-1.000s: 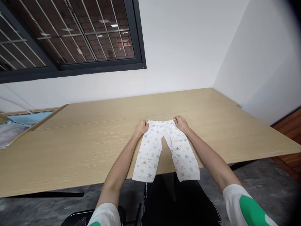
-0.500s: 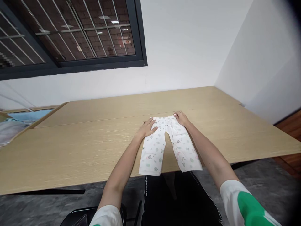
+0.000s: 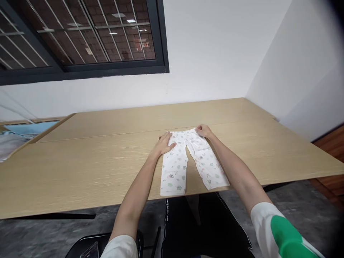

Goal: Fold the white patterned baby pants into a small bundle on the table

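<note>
White baby pants (image 3: 176,168) with a small pastel print lie flat on the wooden table (image 3: 80,168), waistband away from me and leg ends at the near edge. My left hand (image 3: 163,144) rests flat with its fingers spread on the left side of the waistband. My right hand (image 3: 204,131) has its fingers curled over the right corner of the waistband. Both sleeves are white, with a green patch on the right one.
A seam crosses the table behind the pants, and white walls meet beyond its far edge. A barred window (image 3: 80,36) is up at the left. A tray with cloth (image 3: 13,143) lies at the far left. A chair back with a phone (image 3: 90,250) is below the near edge.
The pants have slid away from me, and their leg ends no longer hang over the near edge. My left hand has moved inward and now lies flatter on the fabric.
</note>
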The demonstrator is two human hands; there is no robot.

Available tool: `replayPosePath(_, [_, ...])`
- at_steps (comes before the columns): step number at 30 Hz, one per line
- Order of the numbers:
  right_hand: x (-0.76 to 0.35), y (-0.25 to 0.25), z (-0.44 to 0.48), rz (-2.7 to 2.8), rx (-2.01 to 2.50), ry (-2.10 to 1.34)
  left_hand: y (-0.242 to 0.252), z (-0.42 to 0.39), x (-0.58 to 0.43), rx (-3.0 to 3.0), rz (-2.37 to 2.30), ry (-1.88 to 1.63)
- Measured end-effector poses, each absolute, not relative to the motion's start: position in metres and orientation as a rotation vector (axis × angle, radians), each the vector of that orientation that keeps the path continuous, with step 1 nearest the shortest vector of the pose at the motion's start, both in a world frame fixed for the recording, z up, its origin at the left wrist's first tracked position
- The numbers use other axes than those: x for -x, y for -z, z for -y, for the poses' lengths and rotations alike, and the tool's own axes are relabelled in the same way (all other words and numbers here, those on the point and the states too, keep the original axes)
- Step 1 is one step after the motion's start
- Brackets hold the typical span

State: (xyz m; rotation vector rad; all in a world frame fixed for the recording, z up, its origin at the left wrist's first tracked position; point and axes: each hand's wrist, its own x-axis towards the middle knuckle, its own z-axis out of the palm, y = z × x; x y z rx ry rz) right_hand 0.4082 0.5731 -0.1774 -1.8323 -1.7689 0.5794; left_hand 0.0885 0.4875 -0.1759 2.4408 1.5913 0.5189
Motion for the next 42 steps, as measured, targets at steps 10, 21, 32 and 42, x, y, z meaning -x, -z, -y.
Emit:
replayPosePath(10, [-0.401, 0.155, -0.579, 1.819, 1.826, -0.599, 0.140, -0.455, -0.095, -2.382, -1.689, -0.796])
replayPosePath(21, [-0.413, 0.160, -0.565, 1.922, 1.730, -0.622, 0.149, -0.344, -0.247, -2.751, -0.622, -0.479])
replayPosePath(32, [-0.395, 0.168, -0.567, 1.966, 1.819, -0.438, 0.171, -0.309, -0.315, -2.790, -0.864, -0.020])
replayPosePath(42, [-0.382, 0.130, -0.568, 1.819, 1.802, -0.493, 0.134, -0.291, -0.288, -2.551, -1.117, -0.270])
